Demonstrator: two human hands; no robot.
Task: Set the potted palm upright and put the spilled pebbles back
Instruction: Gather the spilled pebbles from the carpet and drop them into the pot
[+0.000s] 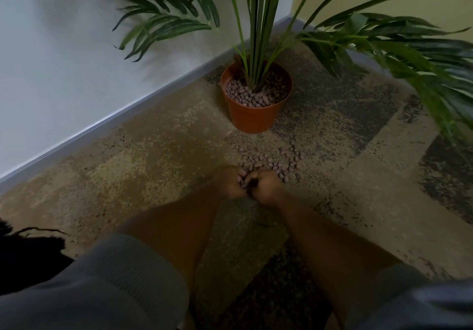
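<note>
Here, my left hand (229, 182) and right hand (263, 183) press together on the carpet (153, 155), fingers curled around a scoop of brownish pebbles (284, 157) scattered just beyond them. Behind, the palm (258, 17) stands upright in its orange pot (252, 117), pebble-filled, in the corner.

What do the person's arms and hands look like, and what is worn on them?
Both forearms are bare. The left hand and right hand wear no gloves. Grey ribbed sleeves are pushed up near the elbows. No rings or watch show.
</note>
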